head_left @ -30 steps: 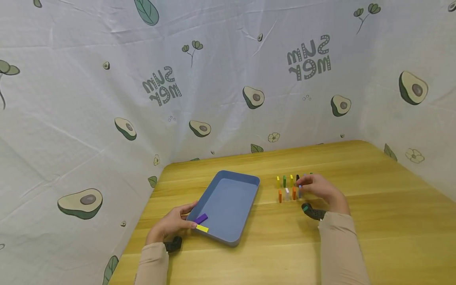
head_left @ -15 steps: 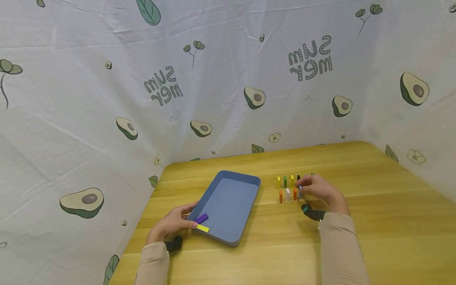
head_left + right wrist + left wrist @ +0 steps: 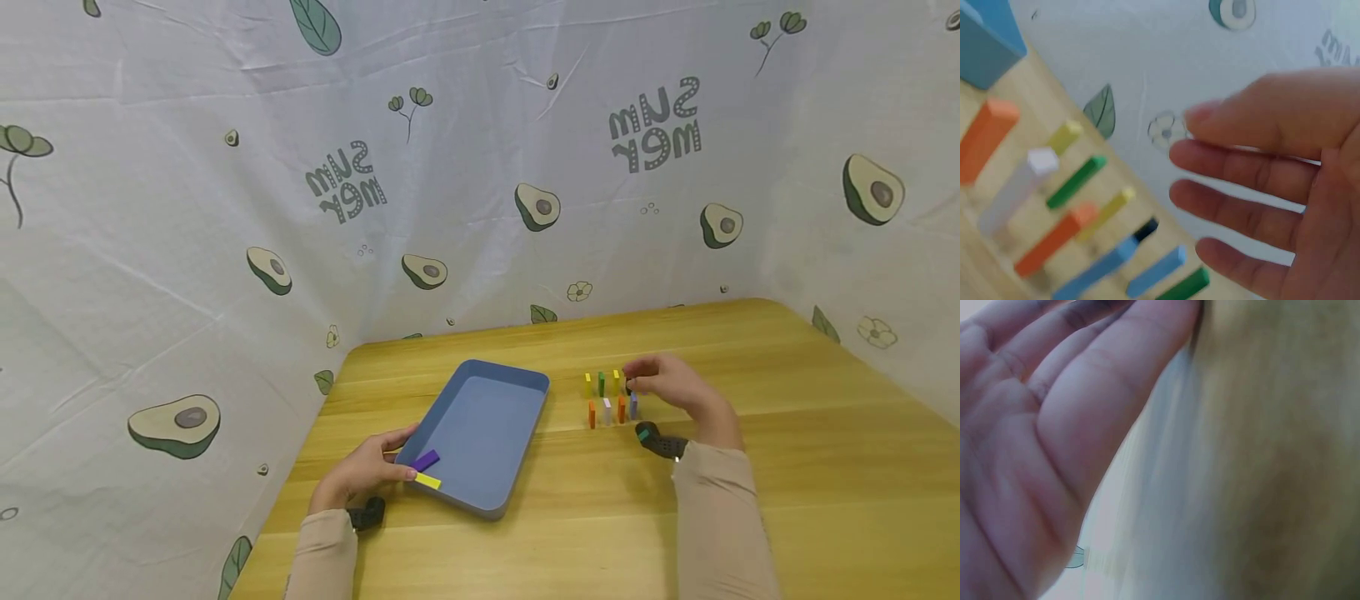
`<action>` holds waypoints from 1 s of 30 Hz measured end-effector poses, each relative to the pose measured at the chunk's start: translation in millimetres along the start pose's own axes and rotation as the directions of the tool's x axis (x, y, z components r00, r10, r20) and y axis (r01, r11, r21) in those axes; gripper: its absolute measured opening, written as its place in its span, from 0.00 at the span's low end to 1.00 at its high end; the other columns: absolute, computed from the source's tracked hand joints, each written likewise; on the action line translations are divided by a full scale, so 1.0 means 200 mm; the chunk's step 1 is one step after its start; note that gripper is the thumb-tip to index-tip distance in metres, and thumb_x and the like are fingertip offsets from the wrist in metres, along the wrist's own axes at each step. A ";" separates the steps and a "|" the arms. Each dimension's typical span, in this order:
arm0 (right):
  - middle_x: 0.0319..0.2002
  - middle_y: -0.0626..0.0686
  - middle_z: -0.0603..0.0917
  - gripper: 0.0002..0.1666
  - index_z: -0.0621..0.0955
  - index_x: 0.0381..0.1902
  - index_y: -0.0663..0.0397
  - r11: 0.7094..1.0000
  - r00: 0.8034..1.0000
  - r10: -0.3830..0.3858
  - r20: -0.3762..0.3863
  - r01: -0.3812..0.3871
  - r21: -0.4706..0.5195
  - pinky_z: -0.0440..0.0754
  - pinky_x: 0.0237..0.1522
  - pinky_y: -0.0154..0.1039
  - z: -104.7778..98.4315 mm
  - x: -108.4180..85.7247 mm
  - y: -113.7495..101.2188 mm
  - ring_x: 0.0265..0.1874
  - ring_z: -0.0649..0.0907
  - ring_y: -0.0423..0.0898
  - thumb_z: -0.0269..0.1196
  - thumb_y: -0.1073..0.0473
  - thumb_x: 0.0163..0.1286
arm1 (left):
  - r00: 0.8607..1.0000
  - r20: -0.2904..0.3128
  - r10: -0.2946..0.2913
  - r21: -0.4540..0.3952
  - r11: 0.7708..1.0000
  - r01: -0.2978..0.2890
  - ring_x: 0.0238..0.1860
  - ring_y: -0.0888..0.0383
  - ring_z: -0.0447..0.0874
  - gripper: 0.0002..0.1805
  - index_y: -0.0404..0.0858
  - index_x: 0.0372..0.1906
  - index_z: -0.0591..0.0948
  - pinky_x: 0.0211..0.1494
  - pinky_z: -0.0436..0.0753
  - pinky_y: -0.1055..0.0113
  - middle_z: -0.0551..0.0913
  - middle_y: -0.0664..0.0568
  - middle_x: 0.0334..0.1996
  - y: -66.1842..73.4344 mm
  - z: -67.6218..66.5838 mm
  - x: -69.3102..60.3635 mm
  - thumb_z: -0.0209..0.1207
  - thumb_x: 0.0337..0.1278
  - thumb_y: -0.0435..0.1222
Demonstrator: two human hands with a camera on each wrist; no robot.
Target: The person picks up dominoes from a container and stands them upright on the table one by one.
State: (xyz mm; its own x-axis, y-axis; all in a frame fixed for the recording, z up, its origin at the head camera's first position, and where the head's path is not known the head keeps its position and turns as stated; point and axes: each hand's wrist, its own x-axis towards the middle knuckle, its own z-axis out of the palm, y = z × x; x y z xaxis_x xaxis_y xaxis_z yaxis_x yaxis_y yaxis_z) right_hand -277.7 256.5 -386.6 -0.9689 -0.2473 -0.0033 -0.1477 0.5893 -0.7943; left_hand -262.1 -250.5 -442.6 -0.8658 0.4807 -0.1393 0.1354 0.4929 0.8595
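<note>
My left hand (image 3: 363, 473) grips the near-left corner of a blue tray (image 3: 542, 382), its thumb over the rim and fingers along the outside. A purple domino (image 3: 426, 460) and a yellow domino (image 3: 428, 482) lie flat in that corner. My right hand (image 3: 678, 390) is held above the right end of two rows of standing dominoes, fingers extended and holding nothing. The front row has an orange domino (image 3: 592, 415), a white one (image 3: 607, 411), another orange one and a blue domino (image 3: 633, 406). Behind stand yellow, green (image 3: 1077, 181), yellow, black (image 3: 1146, 230), blue and green dominoes; the head view hides the last two.
The wooden table (image 3: 570, 542) has a rounded far-right corner. A white cloth (image 3: 465, 150) with avocado prints hangs behind and beside it. The tray stands left of the dominoes, with bare wood between them.
My right hand has risen slightly away from the front blue domino, which stands uncovered beneath it. My left hand and the tray have stayed in place.
</note>
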 end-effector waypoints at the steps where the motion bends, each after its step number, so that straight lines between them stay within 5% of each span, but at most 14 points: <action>1: 0.61 0.73 0.77 0.25 0.72 0.63 0.75 1.000 1.000 -0.012 0.000 0.012 0.014 0.75 0.62 0.63 0.00 0.01 -0.03 0.58 0.79 0.65 0.56 0.60 0.77 | 1.000 -0.003 -0.002 -0.002 1.000 0.002 0.71 0.28 0.64 0.48 0.33 0.77 0.61 0.68 0.73 0.45 0.59 0.33 0.76 0.00 0.00 0.00 0.72 0.54 0.39; 8: 0.59 0.68 0.79 0.24 0.75 0.61 0.69 0.993 0.993 -0.117 0.013 0.117 0.021 0.77 0.60 0.59 0.07 0.06 -0.25 0.57 0.80 0.61 0.58 0.57 0.76 | 1.000 -0.006 -0.007 -0.012 1.000 0.007 0.71 0.28 0.64 0.48 0.34 0.77 0.61 0.68 0.74 0.45 0.59 0.34 0.76 -0.01 0.00 0.00 0.72 0.54 0.39; 23: 0.54 0.61 0.84 0.19 0.80 0.57 0.64 0.943 0.945 -0.309 0.110 0.288 0.167 0.81 0.55 0.42 0.30 0.20 -0.48 0.53 0.83 0.51 0.62 0.61 0.73 | 1.000 0.001 0.011 -0.029 1.000 -0.011 0.72 0.30 0.62 0.47 0.34 0.77 0.60 0.67 0.76 0.48 0.58 0.35 0.77 -0.01 -0.01 0.00 0.72 0.55 0.37; 30: 0.54 0.61 0.84 0.19 0.80 0.58 0.63 0.942 0.920 -0.332 0.211 0.309 0.135 0.82 0.56 0.48 0.43 0.25 -0.61 0.56 0.81 0.56 0.62 0.61 0.72 | 1.000 0.021 0.021 -0.024 1.000 -0.021 0.73 0.30 0.61 0.49 0.34 0.78 0.59 0.68 0.76 0.49 0.57 0.34 0.77 -0.01 -0.02 -0.01 0.72 0.55 0.38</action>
State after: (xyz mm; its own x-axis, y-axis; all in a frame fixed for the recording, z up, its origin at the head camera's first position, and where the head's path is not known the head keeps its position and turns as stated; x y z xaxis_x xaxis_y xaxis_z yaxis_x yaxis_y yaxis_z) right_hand -290.8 105.4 -341.5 -0.8002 -0.5850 0.1323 -0.4114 0.3748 -0.8308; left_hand -262.4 -254.5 -441.5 -0.8525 0.5061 -0.1309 0.1421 0.4654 0.8736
